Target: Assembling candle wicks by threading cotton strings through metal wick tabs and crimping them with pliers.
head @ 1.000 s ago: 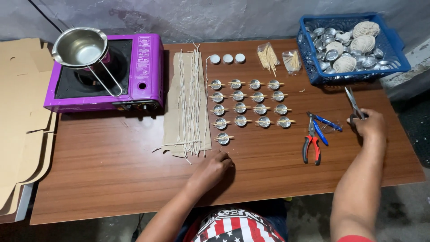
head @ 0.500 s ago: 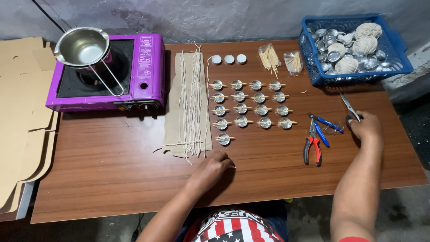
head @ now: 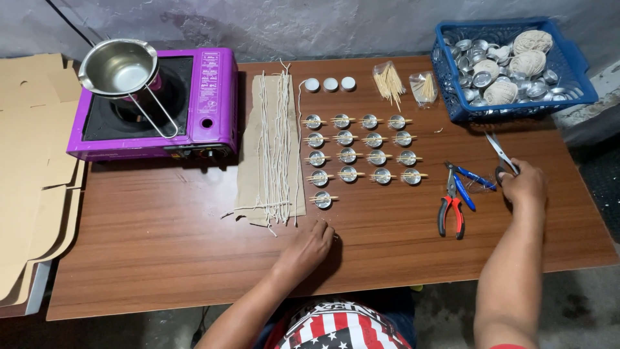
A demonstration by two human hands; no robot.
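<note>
right hand (head: 522, 184) pulled a bit nearer the person, scissors (head: 501, 152) came along with it, closer to the pliers (head: 451, 207)

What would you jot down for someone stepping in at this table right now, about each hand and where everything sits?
Right hand: gripping scissors, blades pointing away, at the table's right side.
Left hand: resting on the wooden table, holding nothing I can make out, just below the wick strands on brown paper.
Done: seventeen small metal cups sit in rows, each with a stick across its top.
Not yet used: three white discs, toothpick bags, and the blue basket of spare cups and twine balls.
Pliers lie beside the right hand. Pot sits on the purple stove.
</note>
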